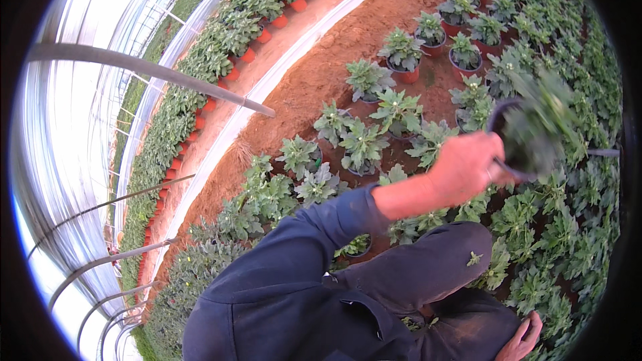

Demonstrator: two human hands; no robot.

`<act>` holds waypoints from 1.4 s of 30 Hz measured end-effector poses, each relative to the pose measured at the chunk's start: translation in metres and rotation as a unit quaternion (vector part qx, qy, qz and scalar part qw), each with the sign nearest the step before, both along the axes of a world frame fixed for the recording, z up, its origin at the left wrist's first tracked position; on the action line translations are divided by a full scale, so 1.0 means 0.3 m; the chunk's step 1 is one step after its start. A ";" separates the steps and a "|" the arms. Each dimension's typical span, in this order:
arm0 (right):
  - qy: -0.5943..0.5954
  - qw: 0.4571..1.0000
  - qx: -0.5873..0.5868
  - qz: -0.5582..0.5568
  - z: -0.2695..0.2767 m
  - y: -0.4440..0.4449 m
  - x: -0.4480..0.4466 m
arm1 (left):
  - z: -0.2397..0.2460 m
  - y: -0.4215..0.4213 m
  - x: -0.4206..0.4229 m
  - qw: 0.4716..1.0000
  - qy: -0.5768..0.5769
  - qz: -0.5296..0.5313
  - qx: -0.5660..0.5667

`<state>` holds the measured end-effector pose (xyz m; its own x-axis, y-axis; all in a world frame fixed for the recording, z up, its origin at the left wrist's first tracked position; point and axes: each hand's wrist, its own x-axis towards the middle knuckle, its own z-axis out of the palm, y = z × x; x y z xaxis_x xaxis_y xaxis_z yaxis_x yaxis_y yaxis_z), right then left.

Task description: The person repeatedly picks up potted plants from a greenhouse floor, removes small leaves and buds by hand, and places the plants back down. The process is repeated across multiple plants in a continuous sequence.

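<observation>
My left hand (466, 163) grips the rim of a plastic plant pot (506, 132) that holds a leafy green plant (544, 110), blurred by motion. The pot is tilted above the rows of potted plants. Low at the right, my right hand (521, 338) is beside my bent knee, partly cut off by the picture's edge, with its fingers apart and nothing seen in it. Potted chrysanthemum-like plants (365, 145) stand on the soil in front of me. A loose leafy sprig (474, 259) lies on my trouser leg.
Dense potted foliage (562, 240) fills the right side. Several red pots with plants (401, 57) stand on reddish soil (301, 95). A white plastic strip (281, 77) runs along a path, with another row of red pots (249, 55) beyond. A metal pole (150, 70) crosses the upper left.
</observation>
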<state>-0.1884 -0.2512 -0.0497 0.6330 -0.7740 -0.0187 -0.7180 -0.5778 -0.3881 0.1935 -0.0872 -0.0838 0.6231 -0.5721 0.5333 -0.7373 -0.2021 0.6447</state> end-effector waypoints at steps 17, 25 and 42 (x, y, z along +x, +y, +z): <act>-0.383 0.863 0.326 -0.045 -0.213 0.116 -0.210 | 0.081 0.141 -0.734 0.984 0.029 -0.173 0.039; -0.268 0.928 0.258 -0.022 -0.150 0.170 -0.184 | 0.035 0.252 -0.789 0.970 0.079 -0.215 0.078; -0.264 0.930 0.248 -0.068 0.055 0.277 -0.061 | 0.076 0.304 -0.670 0.924 0.140 -0.309 0.177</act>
